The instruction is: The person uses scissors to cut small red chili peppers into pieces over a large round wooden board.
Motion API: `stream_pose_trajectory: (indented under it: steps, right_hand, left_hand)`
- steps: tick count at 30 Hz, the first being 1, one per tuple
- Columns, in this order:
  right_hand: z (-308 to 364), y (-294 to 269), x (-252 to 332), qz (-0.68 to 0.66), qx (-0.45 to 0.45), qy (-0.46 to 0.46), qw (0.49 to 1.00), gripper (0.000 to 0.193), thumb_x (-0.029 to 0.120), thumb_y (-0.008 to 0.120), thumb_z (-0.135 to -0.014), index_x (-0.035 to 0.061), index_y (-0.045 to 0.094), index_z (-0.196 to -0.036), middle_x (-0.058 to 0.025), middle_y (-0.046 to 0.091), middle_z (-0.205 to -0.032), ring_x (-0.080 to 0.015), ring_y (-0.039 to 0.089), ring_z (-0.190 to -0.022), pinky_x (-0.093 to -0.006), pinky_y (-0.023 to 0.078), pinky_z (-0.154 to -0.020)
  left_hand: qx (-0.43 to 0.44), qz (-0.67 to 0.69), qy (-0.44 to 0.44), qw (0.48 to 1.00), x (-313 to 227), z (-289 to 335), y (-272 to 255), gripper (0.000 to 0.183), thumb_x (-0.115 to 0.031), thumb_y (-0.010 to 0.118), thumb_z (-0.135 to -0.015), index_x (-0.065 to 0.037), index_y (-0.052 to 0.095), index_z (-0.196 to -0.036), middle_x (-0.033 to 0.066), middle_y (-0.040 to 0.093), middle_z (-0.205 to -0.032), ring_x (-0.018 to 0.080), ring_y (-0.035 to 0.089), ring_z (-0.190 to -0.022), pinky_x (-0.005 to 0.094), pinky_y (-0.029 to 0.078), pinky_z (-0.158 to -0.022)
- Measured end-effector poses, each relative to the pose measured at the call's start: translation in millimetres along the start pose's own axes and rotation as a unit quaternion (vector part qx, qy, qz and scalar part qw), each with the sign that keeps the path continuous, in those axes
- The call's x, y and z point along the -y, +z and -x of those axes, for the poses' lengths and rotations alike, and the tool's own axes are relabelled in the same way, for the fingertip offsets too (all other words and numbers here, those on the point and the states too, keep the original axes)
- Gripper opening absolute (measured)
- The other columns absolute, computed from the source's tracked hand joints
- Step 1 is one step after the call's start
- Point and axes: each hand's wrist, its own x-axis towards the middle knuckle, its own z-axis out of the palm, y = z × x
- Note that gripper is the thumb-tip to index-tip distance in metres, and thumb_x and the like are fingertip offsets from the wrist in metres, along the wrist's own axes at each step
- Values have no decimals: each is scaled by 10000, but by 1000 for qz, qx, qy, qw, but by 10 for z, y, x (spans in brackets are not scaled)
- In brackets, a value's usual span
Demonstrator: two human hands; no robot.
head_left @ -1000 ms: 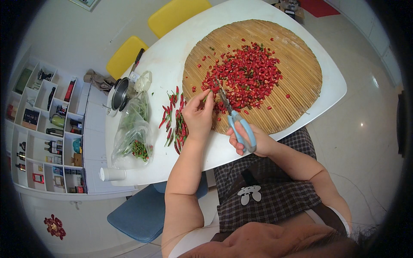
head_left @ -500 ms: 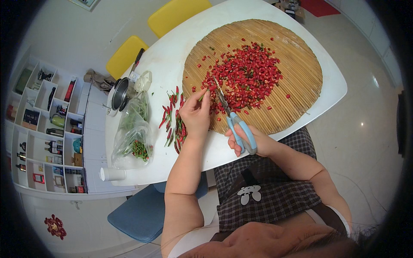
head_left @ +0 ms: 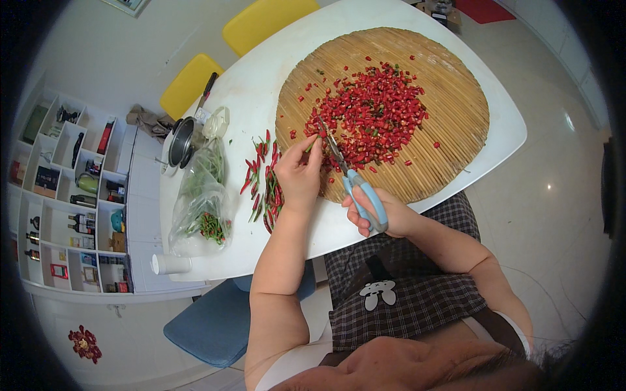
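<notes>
My left hand [head_left: 301, 171] pinches a chili pepper [head_left: 321, 134] by its green stem end, over the near left rim of the round slatted mat [head_left: 450, 85]. Blue-handled scissors [head_left: 365, 194] are gripped in my right hand [head_left: 385, 214], with their blades at the red part of that pepper. A heap of chopped red chili pieces [head_left: 385, 111] covers the middle of the mat, with a few bits scattered round it. Whole red chilies [head_left: 270, 189] lie on the white table beside my left wrist.
Left of the whole chilies sits a clear plastic bag [head_left: 202, 195] with green stalks and stems. Beyond it are a dark pot [head_left: 182, 140] and a knife [head_left: 208, 88]. A white cup [head_left: 171, 264] lies at the table's near left edge. Yellow chairs [head_left: 267, 23] stand behind the table.
The scissor blades have drawn closer together at the pepper. My left hand has shifted very slightly to the right; otherwise things look the same.
</notes>
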Motion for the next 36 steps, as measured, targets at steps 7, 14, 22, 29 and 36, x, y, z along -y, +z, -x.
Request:
stream_pose_trajectory:
  steps: [7, 14, 22, 29, 36]
  right_hand:
    - [18, 21, 60, 94, -2, 3, 996, 376, 376, 350, -953, 16, 453, -995, -30, 482, -677, -95, 482, -523, -224, 423, -473]
    - [4, 7, 17, 66, -2, -5, 998, 392, 378, 373, -943, 4, 450, -1029, -46, 513, -727, -103, 510, -566, -253, 460, -540]
    - [-10, -78, -42, 17, 32, -23, 999, 425, 410, 322, -951, 12, 441, -1045, -49, 499, -743, -99, 494, -584, -262, 451, -555]
    - [12, -52, -6, 33, 24, -14, 999, 387, 377, 359, -945, 9, 446, -1028, -44, 501, -726, -103, 493, -568, -254, 442, -534]
    - [1, -70, -53, 52, 25, -38, 998, 383, 360, 410, -932, 1, 443, -1062, -64, 523, -802, -113, 529, -620, -251, 457, -591]
  left_hand:
    - [0, 26, -53, 998, -2, -33, -42, 138, -60, 646, -803, 23, 656, -912, 71, 633, -734, 77, 576, -610, 199, 452, -529]
    - [2, 82, -78, 994, 1, -18, -14, 136, -60, 641, -808, 21, 653, -916, 47, 621, -720, 63, 561, -604, 192, 445, -531]
    - [36, 78, -68, 994, -42, 27, -14, 126, -52, 636, -809, 21, 650, -910, 42, 619, -730, 63, 553, -596, 192, 441, -523]
    - [31, 92, -79, 992, -30, 17, -26, 128, -55, 628, -817, 23, 646, -918, 48, 627, -757, 70, 564, -599, 188, 454, -526]
    - [3, 125, -106, 986, -71, 10, 0, 120, -45, 624, -818, 20, 645, -916, 54, 628, -774, 66, 567, -603, 183, 460, -528]
